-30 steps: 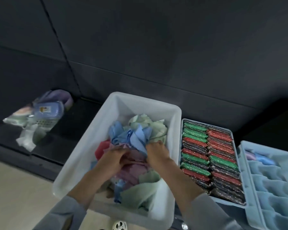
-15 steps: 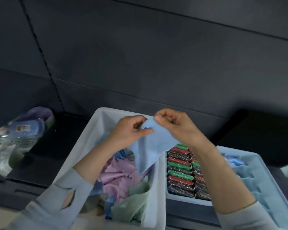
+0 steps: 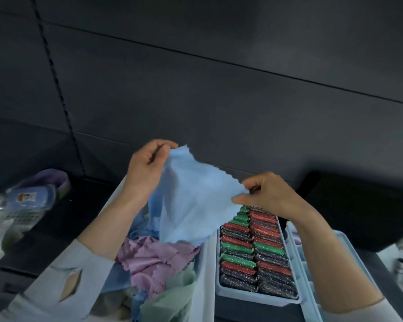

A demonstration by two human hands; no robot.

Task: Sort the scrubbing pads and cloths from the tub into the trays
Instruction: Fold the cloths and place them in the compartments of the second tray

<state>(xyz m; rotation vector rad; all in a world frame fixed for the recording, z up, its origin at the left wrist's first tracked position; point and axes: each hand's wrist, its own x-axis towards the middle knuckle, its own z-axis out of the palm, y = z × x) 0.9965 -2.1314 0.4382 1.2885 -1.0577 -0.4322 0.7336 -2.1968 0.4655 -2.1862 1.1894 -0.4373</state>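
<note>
Head view showed a blue cloth (image 3: 193, 201) at frame centre, stretched above the white tub (image 3: 201, 270). The left hand (image 3: 147, 168) pinched its upper corner and the right hand (image 3: 265, 194) its right edge, probably to spread it for folding. Lower right, the pad tray (image 3: 254, 297) looked full; the divided tray (image 3: 312, 270) beyond had room.

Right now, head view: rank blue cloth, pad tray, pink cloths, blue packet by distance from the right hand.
1. blue cloth, pinched in the right hand
2. pad tray, just below it
3. pink cloths, in the tub, lower left
4. blue packet, far left
</note>
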